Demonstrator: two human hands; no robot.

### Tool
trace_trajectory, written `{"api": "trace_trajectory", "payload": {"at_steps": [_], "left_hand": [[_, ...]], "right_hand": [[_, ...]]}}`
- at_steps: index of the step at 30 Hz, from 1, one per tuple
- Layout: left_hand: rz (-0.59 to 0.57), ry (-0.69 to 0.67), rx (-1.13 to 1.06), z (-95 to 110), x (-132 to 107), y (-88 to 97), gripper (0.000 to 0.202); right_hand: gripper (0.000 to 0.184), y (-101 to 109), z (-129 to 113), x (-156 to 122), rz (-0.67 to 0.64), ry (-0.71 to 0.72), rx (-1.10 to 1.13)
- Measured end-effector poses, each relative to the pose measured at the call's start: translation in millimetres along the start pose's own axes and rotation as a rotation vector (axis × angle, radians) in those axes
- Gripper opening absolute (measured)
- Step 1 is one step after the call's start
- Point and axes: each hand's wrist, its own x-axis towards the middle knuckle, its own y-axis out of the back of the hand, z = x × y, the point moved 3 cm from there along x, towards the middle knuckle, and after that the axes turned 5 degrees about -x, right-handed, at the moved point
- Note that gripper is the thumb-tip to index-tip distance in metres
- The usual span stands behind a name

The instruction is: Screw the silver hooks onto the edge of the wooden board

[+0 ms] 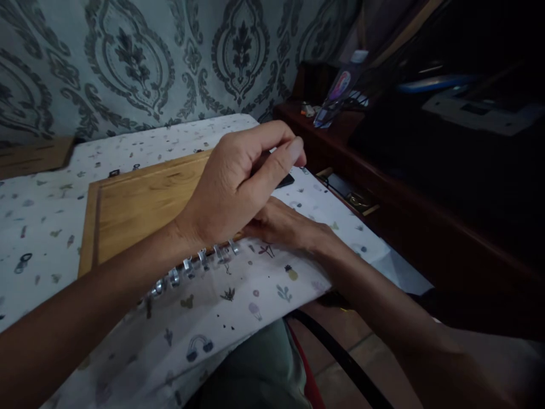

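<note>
A flat wooden board [145, 199] with a darker line along its left side lies on the table. Shiny loops like binder rings [202, 259] run along its near edge. My left hand [238, 182] is closed above the board's right part, thumb and forefinger close together. Whatever sits between those fingers, if anything, is hidden. Below and behind it, my right hand [281, 221] rests by the board's near right corner. Its fingers are covered by my left hand. A dark flat object [286, 180] shows just beyond the hands, mostly blocked from view.
A patterned white cloth [272, 272] covers the table. Brown cardboard [38, 156] lies at the far left, against a damask-patterned wall [140, 62]. On the right, a dark wooden cabinet [409, 221] holds a clear labelled bottle [340, 88] and has a partly open drawer [351, 196].
</note>
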Motion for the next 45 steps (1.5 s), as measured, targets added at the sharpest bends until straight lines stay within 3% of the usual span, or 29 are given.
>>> {"api": "trace_trajectory", "payload": {"at_steps": [5,12,22,31,38,41,45], "left_hand": [[0.002,-0.039,-0.018,-7.3,2.9,4.6,0.030],[0.008,-0.003,-0.002,-3.5,3.7,1.9,0.028],[-0.009,-0.030,0.048,2.5,-0.8,-4.2,0.031],[-0.013,-0.082,0.029,2.5,0.0,-5.8,0.030],[0.156,-0.308,0.136,11.9,0.5,5.2,0.051],[0.154,-0.295,0.162,13.3,-1.3,9.4,0.051],[0.214,-0.278,-0.023,10.8,-6.7,10.2,0.044]], "right_hand": [[0.019,5.0,-14.6,-19.8,0.110,0.083,-0.058],[0.025,-2.4,-24.0,-15.8,0.197,0.306,-0.207],[0.029,-7.0,-17.8,-19.0,0.197,0.314,-0.086],[0.031,-6.5,-20.0,-19.7,0.167,0.334,-0.148],[0.023,-12.3,-18.3,-20.3,0.133,0.305,-0.210],[0.019,-12.7,-16.7,-21.2,0.154,0.336,-0.212],[0.019,-13.3,-14.7,-21.2,0.123,0.329,-0.231]]}}
